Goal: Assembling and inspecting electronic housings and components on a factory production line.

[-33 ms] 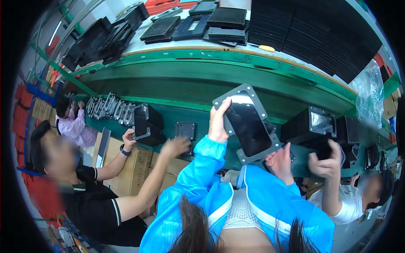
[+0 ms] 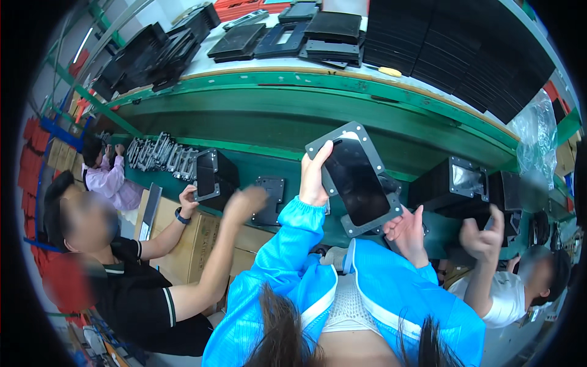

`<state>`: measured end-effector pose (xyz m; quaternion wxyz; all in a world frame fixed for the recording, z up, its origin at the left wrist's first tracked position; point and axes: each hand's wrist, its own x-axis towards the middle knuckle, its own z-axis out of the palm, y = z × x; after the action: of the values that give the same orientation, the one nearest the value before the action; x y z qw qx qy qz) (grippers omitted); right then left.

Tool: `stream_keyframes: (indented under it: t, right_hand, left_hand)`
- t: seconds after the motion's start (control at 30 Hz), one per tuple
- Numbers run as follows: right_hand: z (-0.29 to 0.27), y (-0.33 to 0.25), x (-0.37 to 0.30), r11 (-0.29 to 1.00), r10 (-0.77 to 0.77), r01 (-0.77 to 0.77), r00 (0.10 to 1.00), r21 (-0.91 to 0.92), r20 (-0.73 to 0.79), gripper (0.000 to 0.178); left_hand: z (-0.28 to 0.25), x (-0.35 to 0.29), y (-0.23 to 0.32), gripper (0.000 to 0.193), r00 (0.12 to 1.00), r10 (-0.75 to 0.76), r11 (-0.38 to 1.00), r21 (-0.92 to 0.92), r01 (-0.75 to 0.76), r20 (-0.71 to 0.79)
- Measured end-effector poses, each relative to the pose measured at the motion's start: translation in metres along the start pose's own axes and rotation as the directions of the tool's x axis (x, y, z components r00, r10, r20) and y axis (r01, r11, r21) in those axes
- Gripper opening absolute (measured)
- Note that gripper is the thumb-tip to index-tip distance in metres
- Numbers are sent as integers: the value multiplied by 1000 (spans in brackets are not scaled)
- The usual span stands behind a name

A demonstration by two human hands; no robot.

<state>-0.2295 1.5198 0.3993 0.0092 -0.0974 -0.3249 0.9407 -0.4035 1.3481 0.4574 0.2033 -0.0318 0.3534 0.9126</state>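
My left hand [image 2: 314,180] grips a dark grey rectangular frame [image 2: 361,227] by its upper left edge, thumb on the front. This frame has rounded corners with small holes and a glossy black panel [image 2: 356,180] in its middle. It is raised and tilted above the bench. Beside its lower right corner is my right hand [image 2: 408,235], palm up with fingers loosely apart. Whether its fingertips touch the frame I cannot tell. Behind the frame, part of another dark piece [image 2: 389,183] shows.
Black box-shaped housings [image 2: 446,183] stand right on the green bench. Metal brackets [image 2: 162,156] lie far left; a dark plate [image 2: 269,199] lies nearer. A shelf [image 2: 293,78] above carries black stacks [image 2: 452,55]. Co-workers' hands [image 2: 244,205] reach in at left and right [image 2: 483,235].
The held frame has shifted slightly left. My right hand's fingers have spread a little at its corner. The left co-worker's blurred hand has risen off the dark plate; the right co-worker's hand has shifted right.
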Motion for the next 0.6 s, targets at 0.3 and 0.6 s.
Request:
stream_keyframes:
  t: [0.3,0.6]
  right_hand:
    - [92,-42,48,692,113,48,978,-720,173,30]
    - [225,-78,209,576,-289,453,891,-680,349,34]
  left_hand:
    - [-13,-23,40,32,967,254,967,-37,-253,29]
    - [-60,-68,48,32,931,365,929,72,-363,-17]
